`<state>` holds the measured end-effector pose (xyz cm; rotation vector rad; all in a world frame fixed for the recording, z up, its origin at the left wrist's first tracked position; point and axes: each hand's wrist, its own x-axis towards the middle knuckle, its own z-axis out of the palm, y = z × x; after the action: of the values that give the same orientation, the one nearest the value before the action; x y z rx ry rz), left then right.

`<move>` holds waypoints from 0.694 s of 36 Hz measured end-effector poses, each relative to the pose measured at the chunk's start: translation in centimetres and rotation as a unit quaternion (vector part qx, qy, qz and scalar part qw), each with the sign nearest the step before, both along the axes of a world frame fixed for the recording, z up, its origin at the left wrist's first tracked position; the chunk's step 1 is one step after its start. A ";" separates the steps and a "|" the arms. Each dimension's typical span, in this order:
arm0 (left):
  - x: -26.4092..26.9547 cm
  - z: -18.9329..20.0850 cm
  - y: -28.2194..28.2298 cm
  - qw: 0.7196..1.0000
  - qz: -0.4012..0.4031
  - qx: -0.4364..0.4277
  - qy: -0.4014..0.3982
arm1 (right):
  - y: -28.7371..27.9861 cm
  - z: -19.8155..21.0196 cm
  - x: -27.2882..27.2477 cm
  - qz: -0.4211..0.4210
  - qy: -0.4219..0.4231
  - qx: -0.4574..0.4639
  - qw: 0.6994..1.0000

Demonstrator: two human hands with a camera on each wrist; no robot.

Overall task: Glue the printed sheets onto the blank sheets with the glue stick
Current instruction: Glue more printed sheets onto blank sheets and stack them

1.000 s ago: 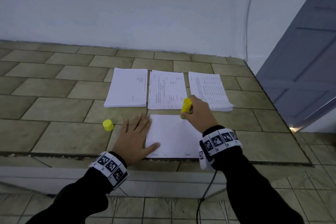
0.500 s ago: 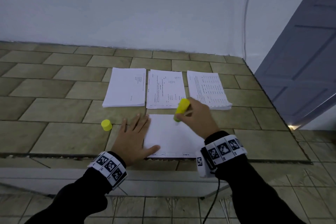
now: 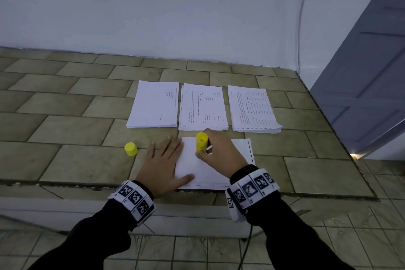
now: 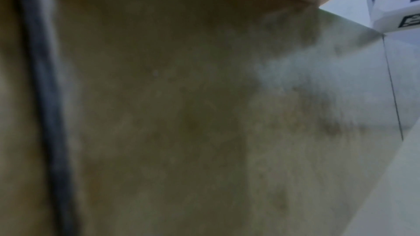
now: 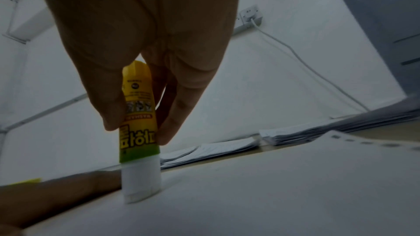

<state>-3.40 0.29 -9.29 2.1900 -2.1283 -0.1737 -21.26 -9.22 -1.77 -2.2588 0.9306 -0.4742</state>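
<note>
The right hand pinches the yellow glue stick between thumb and fingers, holding it upright with its white tip down on the near sheet. The left hand lies flat beside it, fingers spread and straight, palm on the worktop and thumb and fingertips overlapping the left edge of that sheet. Both forearms wear dark sleeves and marker-patterned wristbands.

Relative to the near sheet, the yellow cap stands just to its left, beyond the left hand. Three paper stacks lie behind it in a row: a mostly blank stack to the left, a printed stack straight behind, and another printed stack to the right.

The right wrist view adds what the head view hides: the glue stick has a printed yellow-and-green label, its white tip touches the paper, and the thumb and two fingertips grip the barrel near the middle. It also shows a wall socket with a white cable running down the wall. The left wrist view is blurred, showing only tile surface close up and an edge of the other wristband.
</note>
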 end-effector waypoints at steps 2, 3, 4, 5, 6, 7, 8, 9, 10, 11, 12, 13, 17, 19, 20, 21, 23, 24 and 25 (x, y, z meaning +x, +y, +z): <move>-0.1 0.1 0.1 1.000 0.000 0.001 -0.001 | -0.3 0.0 -1.8 -0.019 -0.022 0.006 1.000; -0.1 0.0 0.2 1.000 0.000 0.002 0.000 | -0.4 -0.1 -2.7 -0.028 -0.037 0.001 0.999; 0.0 0.1 0.2 1.000 0.001 0.004 0.001 | -0.6 -0.2 -3.7 -0.041 -0.051 -0.010 0.998; 0.0 0.1 0.2 1.000 0.002 0.005 0.000 | -0.9 -0.4 -4.6 -0.056 -0.058 -0.026 0.996; 0.0 0.2 0.2 1.000 0.004 0.006 -0.003 | -1.1 -0.5 -5.5 -0.074 -0.060 -0.041 0.995; 0.0 0.2 0.2 1.000 0.005 0.009 -0.006 | -1.5 -0.6 -6.4 -0.090 -0.059 -0.054 0.993; -0.1 0.3 0.1 1.000 0.006 0.011 -0.008 | -1.8 -0.7 -7.2 -0.103 -0.059 -0.063 0.991; -0.1 0.3 0.1 1.000 0.008 0.013 -0.008 | -2.1 -0.7 -8.1 -0.114 -0.057 -0.069 0.989; -0.2 0.4 0.1 1.000 0.008 0.012 -0.007 | -2.4 -0.7 -8.8 -0.124 -0.052 -0.072 0.988; -0.2 0.3 0.1 1.000 0.008 0.010 -0.005 | -2.6 -0.8 -9.4 -0.132 -0.044 -0.071 0.988; -0.2 0.3 0.1 1.000 0.007 0.009 -0.004 | -2.8 -0.7 -10.0 -0.139 -0.037 -0.070 0.987; -0.2 0.2 0.1 1.000 0.006 0.007 -0.002 | -3.0 -0.7 -10.4 -0.144 -0.031 -0.068 0.987; 0.0 -0.2 0.0 1.000 -0.007 -0.019 0.009 | -2.6 -0.4 -10.1 -0.141 -0.047 -0.070 0.987; 0.1 -0.5 0.0 0.999 -0.013 -0.043 0.018 | -1.7 -0.1 -8.9 -0.114 -0.069 -0.055 0.990; 0.2 -0.7 0.0 0.998 -0.012 -0.051 0.024 | -1.1 0.1 -8.1 -0.093 -0.081 -0.042 0.991; 0.3 -0.8 0.0 0.998 -0.010 -0.052 0.032 | -0.5 0.2 -7.2 -0.070 -0.089 -0.025 0.993; 0.2 -0.8 0.0 0.998 -0.007 -0.051 0.039 | 0.7 0.5 -5.4 -0.016 -0.095 0.022 0.995; 0.2 -0.8 -0.1 0.998 -0.006 -0.050 0.038 | 1.3 0.6 -4.5 0.014 -0.094 0.040 0.995; 0.2 -0.9 -0.1 0.998 -0.006 -0.050 0.035 | 1.8 0.5 -3.7 0.041 -0.091 0.050 0.994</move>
<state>-3.21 0.19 -10.17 2.0837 -2.0673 -0.1398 -24.95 -7.38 -1.23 -2.1155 0.7494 -0.5720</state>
